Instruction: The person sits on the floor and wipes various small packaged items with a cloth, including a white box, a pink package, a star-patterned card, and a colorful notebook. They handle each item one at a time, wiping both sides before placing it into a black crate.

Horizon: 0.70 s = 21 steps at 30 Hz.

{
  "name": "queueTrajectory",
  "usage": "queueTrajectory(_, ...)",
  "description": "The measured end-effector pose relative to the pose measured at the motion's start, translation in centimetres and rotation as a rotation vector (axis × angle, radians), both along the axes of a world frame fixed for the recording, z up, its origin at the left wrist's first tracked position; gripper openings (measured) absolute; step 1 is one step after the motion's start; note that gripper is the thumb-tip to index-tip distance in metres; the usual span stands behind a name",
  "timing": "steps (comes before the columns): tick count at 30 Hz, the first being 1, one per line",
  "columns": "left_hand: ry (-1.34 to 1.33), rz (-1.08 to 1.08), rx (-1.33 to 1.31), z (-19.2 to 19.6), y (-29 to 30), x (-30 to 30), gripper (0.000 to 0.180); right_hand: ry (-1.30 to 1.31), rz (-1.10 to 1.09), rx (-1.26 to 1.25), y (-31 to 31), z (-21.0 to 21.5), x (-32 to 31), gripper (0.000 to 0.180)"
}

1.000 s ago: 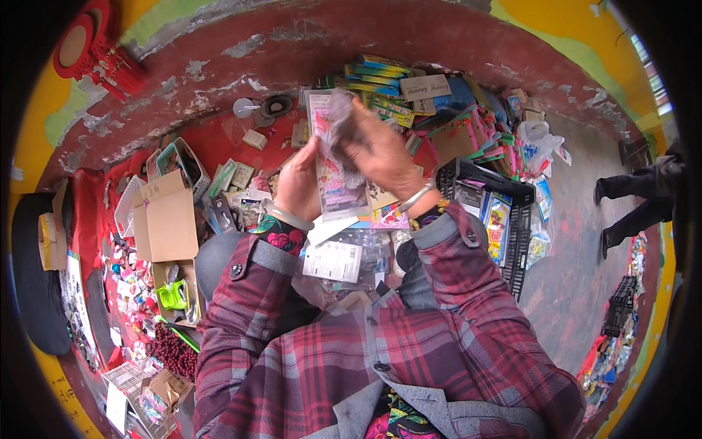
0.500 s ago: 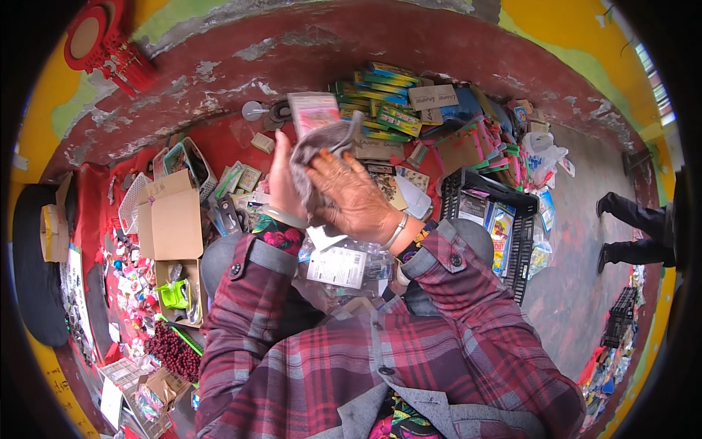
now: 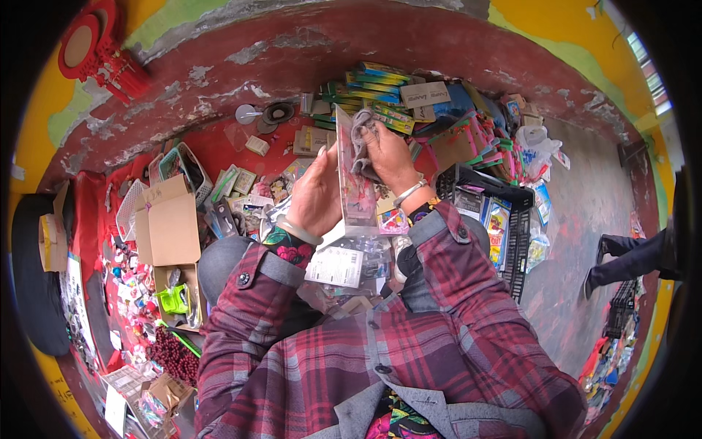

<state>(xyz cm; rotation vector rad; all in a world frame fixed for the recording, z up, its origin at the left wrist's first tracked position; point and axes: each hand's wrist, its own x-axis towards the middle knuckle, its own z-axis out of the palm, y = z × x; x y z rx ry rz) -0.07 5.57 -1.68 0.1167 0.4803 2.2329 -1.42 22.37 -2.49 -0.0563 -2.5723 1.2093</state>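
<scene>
A thin, flat pack (image 3: 357,203) with pink and white on it stands tilted nearly edge-on between my hands. My left hand (image 3: 314,194) supports it from the left, palm against its back, with part of the grip hidden behind it. On the other face, my right hand (image 3: 393,157) presses a bunched grey cloth (image 3: 361,143), fingers closed round it. Below them, a white-labelled clear package (image 3: 335,266) and other clear packs lie between my knees.
Thin colourful boxes (image 3: 376,88) are piled by the wall. At right stands a black plastic crate (image 3: 518,241) of packs; at left, an opened cardboard box (image 3: 172,227) and white baskets (image 3: 131,208). A person's dark-trousered legs (image 3: 621,263) are at far right.
The pack has turned from facing me to nearly edge-on and come down to the right. My right hand has gone from flat on the cloth to gripping it.
</scene>
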Motion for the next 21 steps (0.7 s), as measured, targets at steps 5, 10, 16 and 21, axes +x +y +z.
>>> queueTrajectory(5,0.015,0.245,-0.193,-0.6,0.4,-0.1,0.047,0.169,-0.013,-0.006,-1.1,-1.3,-0.1,0.039)
queueTrajectory(10,0.045,0.208,-0.293,-2.5,-0.6,-2.3,0.031,-0.079,-0.143,-0.743,1.3,-2.1,-0.9,0.042)
queueTrajectory(16,0.118,0.16,-0.305,-0.1,-2.1,-2.1,0.04,0.032,-0.047,-1.694,3.4,1.1,0.1,0.041)
queueTrajectory(21,0.161,0.201,-0.114,1.3,-1.3,-1.8,0.069,0.15,0.253,-1.629,3.4,3.9,1.8,0.053)
